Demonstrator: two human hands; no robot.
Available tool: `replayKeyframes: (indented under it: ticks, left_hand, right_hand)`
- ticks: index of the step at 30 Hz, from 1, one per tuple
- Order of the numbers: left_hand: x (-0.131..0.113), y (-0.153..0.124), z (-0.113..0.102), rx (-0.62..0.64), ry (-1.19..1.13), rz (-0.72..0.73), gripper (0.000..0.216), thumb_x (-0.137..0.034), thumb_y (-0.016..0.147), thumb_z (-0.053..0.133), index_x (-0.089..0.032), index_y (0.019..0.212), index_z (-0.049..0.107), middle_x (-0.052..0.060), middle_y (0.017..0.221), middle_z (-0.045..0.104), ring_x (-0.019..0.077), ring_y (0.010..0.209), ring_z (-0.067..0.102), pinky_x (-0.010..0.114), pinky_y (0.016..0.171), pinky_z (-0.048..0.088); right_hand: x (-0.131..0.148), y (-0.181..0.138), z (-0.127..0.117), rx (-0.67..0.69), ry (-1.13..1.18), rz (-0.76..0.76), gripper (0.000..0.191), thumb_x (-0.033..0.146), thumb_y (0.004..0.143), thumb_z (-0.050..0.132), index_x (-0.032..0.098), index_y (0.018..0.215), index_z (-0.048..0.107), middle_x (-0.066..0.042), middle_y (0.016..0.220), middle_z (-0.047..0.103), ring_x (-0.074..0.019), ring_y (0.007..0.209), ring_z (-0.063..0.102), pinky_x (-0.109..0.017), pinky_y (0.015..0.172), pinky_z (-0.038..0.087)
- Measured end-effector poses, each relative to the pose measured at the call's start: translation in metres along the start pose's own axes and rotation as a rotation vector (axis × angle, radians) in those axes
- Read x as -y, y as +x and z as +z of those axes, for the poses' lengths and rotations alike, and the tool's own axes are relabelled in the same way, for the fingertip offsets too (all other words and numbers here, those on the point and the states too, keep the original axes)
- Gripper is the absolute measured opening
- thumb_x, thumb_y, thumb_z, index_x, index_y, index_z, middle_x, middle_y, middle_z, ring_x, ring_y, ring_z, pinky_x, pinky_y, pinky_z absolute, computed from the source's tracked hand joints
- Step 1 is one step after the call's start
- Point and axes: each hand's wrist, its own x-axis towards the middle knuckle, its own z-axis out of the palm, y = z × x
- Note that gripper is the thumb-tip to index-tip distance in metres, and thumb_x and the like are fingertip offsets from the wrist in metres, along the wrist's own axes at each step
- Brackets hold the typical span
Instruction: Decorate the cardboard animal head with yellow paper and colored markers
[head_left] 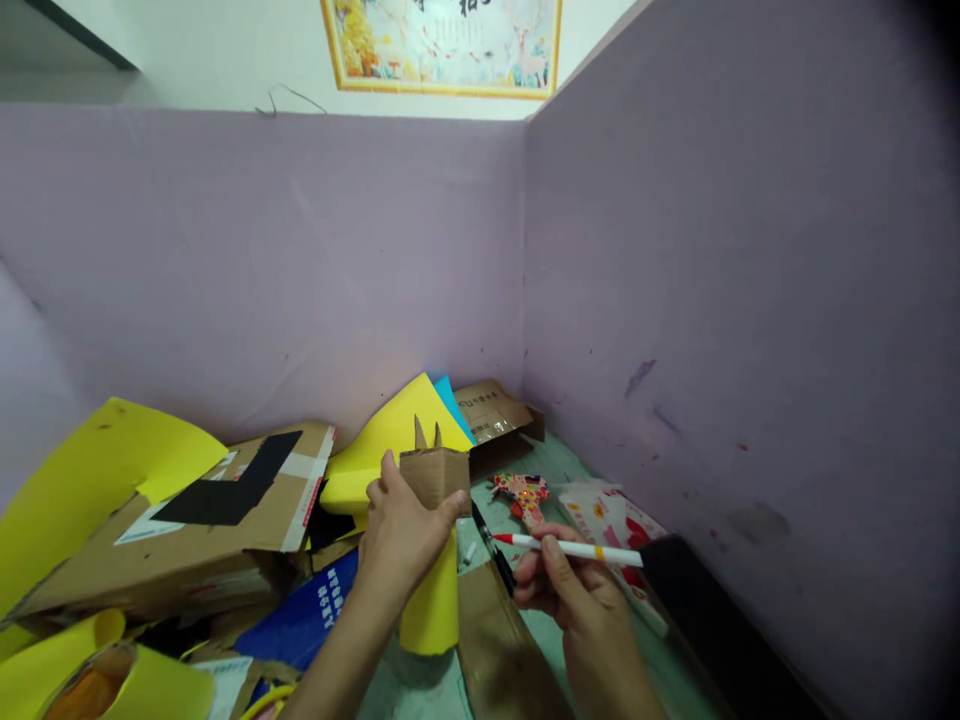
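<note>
My left hand [401,540] is closed round a small cardboard figure [435,478] with two pointed ears on top and a yellow paper tube [431,610] below it, held upright over the desk. My right hand [570,590] is closed on a white marker [577,548] with a red tip and a yellow band. The marker lies nearly level, and its tip points left, a short way from the cardboard figure. A black pen [493,548] lies on the desk between my hands.
Purple partition walls [712,300] close the desk at the back and right. Yellow paper sheets [82,480], a flattened cardboard box [225,520], a blue bag [307,615], a red patterned cut-out [525,492], a printed packet [611,520] and a black object [705,610] crowd the desk.
</note>
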Motion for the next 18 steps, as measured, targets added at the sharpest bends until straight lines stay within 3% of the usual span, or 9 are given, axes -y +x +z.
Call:
replayKeyframes:
  ticks: [5,8,10,14,18]
  left_hand:
    - [0.007,0.000,0.000,-0.032,-0.068,0.052,0.092,-0.036,0.066,0.066,-0.004,0.141,0.024,0.029,0.136,0.038,0.0456,0.125,0.040,0.056,0.098,0.034]
    - [0.022,-0.006,-0.010,-0.064,-0.203,0.068,0.091,-0.037,0.065,0.064,-0.003,0.140,0.023,0.027,0.133,0.040,0.0401,0.123,0.044,0.052,0.100,0.036]
    - [0.037,-0.019,-0.020,-0.071,-0.325,0.068,0.094,-0.044,0.067,0.061,-0.005,0.141,0.017,0.023,0.127,0.047,0.0350,0.113,0.054,0.048,0.094,0.044]
    - [0.064,-0.054,-0.036,-0.036,-0.626,0.088,0.093,-0.049,0.069,0.062,-0.020,0.142,0.013,0.015,0.134,0.044,0.0291,0.117,0.052,0.038,0.093,0.048]
    - [0.076,-0.070,-0.045,0.042,-0.887,0.059,0.100,-0.046,0.065,0.070,-0.021,0.142,0.012,0.015,0.141,0.038,0.0308,0.123,0.047,0.034,0.094,0.047]
  right_hand:
    - [-0.008,0.005,-0.009,0.034,-0.065,-0.037,0.036,0.053,0.066,0.071,0.023,0.085,0.066,0.000,0.064,0.068,-0.0163,0.056,0.062,-0.027,0.057,0.053]
    - [-0.005,0.004,-0.013,0.010,-0.143,-0.113,0.034,0.052,0.074,0.065,0.025,0.094,0.062,-0.003,0.088,0.072,-0.0196,0.079,0.068,-0.031,0.077,0.054]
    - [0.000,0.003,-0.011,0.054,-0.178,-0.166,0.034,0.047,0.076,0.065,0.025,0.101,0.059,-0.006,0.108,0.069,-0.0221,0.099,0.065,-0.034,0.089,0.049]
    - [0.011,-0.001,0.012,0.289,-0.242,-0.230,0.040,0.033,0.075,0.069,0.027,0.110,0.052,-0.007,0.124,0.061,-0.0240,0.117,0.055,-0.040,0.098,0.043]
    - [0.016,-0.002,0.052,0.467,-0.341,-0.322,0.047,0.021,0.072,0.068,0.028,0.114,0.048,-0.006,0.131,0.055,-0.0231,0.122,0.050,-0.043,0.103,0.036]
